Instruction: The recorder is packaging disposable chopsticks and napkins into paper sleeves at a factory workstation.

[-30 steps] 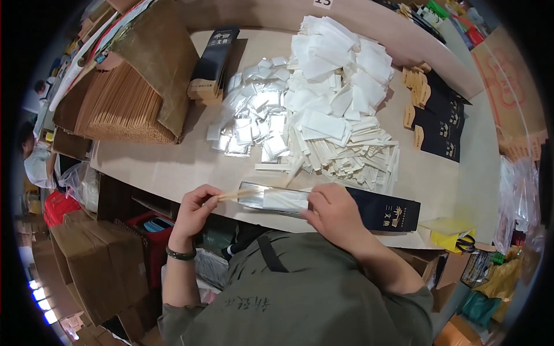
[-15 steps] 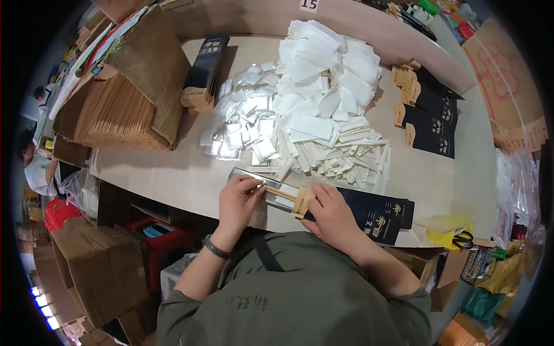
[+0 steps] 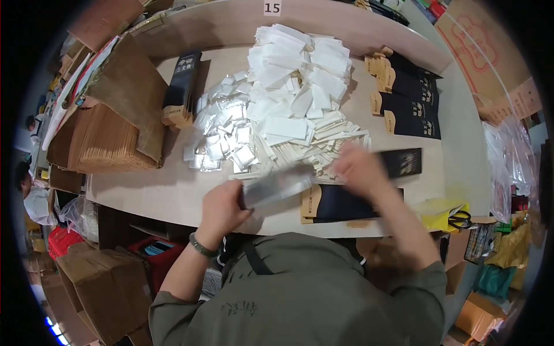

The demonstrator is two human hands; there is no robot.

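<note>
My left hand (image 3: 222,210) is closed on one end of a shiny silvery flat strip (image 3: 277,185), tilted above the table's near side and partly blurred. My right hand (image 3: 360,170) is smeared by motion beside the strip's far end; whether its fingers hold anything cannot be made out. Just right of it lies a black paper sleeve (image 3: 404,163), its near end hidden behind the hand. Below my right hand, black sleeves with brown paper ends (image 3: 332,203) rest by the near edge. Beyond the strip are a heap of thin white paper packets (image 3: 340,135) and small clear-and-silver sachets (image 3: 228,135).
A carton of brown packed pieces (image 3: 115,141) stands at left, with a stack of black sleeves (image 3: 183,86) beside it. More black sleeves (image 3: 412,109) lie at back right. Scissors (image 3: 460,219) and a yellow bag (image 3: 435,216) are at the right edge. White paper (image 3: 288,49) is heaped at the back.
The wooden sticks with the brown band are no longer between my hands. My left hand has drawn the silvery strip up; my right hand has moved right and away. A black sleeve now lies farther right.
</note>
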